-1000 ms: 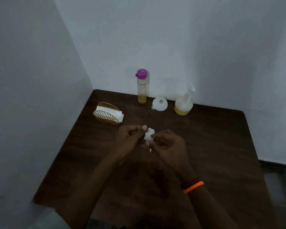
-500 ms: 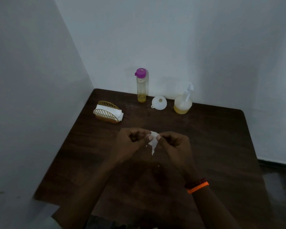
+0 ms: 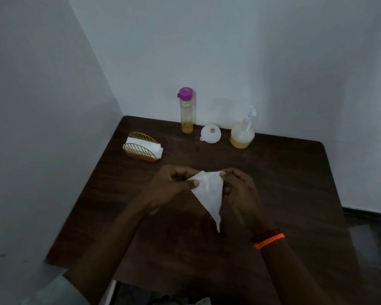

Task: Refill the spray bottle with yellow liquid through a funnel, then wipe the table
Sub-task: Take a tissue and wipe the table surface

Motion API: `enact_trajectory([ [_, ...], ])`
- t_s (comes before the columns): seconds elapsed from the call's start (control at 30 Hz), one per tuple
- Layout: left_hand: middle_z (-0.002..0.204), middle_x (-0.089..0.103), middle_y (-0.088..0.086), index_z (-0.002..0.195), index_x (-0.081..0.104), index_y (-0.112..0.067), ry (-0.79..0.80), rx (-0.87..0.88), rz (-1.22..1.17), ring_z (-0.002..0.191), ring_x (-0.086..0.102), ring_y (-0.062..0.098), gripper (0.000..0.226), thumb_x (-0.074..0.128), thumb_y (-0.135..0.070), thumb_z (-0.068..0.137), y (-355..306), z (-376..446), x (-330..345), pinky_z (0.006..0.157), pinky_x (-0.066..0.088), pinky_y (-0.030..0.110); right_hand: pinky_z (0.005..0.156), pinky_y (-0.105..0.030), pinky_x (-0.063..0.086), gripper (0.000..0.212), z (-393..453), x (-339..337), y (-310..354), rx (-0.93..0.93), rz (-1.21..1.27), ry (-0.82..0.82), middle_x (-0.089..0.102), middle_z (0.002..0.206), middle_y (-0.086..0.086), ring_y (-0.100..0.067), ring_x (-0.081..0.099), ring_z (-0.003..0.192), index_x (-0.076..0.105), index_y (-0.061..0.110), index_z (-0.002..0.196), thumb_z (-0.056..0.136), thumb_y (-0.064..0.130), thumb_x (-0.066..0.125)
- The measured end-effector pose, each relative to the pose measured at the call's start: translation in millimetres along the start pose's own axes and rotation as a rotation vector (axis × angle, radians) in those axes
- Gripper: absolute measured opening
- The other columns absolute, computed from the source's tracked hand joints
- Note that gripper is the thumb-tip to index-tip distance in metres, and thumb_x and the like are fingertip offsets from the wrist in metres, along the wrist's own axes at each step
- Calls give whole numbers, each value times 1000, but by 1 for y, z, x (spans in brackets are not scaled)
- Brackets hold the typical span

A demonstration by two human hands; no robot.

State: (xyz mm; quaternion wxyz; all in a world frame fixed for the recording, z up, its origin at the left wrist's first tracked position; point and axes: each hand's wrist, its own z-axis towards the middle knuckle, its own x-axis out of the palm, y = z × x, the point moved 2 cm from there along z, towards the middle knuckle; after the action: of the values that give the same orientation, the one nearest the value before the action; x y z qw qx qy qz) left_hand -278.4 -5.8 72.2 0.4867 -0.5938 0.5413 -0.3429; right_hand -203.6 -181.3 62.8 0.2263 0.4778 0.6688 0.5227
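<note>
Hanging point-down, white tissue [image 3: 209,194], upper corners pinched between curled fingers of left hand [image 3: 174,187] and right hand [image 3: 240,190].

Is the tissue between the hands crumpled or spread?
Partly spread: the tissue hangs as a flat triangle, top corners pinched by the left hand and right hand, tip pointing down.

Dark wooden table [image 3: 284,183] bears napkin holder [image 3: 142,147], bottle [image 3: 187,114], funnel [image 3: 210,133], pump dispenser [image 3: 242,134]
</note>
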Motion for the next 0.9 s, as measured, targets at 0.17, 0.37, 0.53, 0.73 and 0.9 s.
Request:
enact_trajectory([
  [0.17,115,72,14,114,69,0,-1,-150,-351,108,70,28,24,60,2,92,0,2,5,90,58,43,82,-41,59,36,61,18,-44,108,-734,-869,75,95,-15,-25,75,86,60,1,107,106,8,25],
  [0.37,114,72,15,114,70,-1,-106,-211,-383,105,70,31,24,58,1,93,6,3,0,88,58,50,76,-37,61,38,-18,-9,1,107,-294,262,76,95,-3,-18,73,86,73,16,99,76,45,74],
  [0.53,114,73,15,119,67,0,-139,-260,-415,103,72,30,27,59,0,93,10,-1,0,89,57,53,74,-26,61,12,-12,-4,-11,-6,-458,149,77,95,7,-6,73,89,77,19,96,85,22,74],
  [0.73,116,72,14,120,66,-1,-83,-297,-431,107,70,30,28,60,0,93,15,-2,-7,91,57,50,62,-23,57,6,0,-15,-21,110,-332,40,75,84,2,-8,72,77,76,12,88,85,17,73],
  [0.9,122,68,18,121,65,3,32,-334,-421,113,67,33,30,60,2,92,20,1,-23,91,57,47,64,-39,61,28,2,-26,-19,317,117,106,73,107,-18,-30,74,89,65,-6,108,83,7,69],
])
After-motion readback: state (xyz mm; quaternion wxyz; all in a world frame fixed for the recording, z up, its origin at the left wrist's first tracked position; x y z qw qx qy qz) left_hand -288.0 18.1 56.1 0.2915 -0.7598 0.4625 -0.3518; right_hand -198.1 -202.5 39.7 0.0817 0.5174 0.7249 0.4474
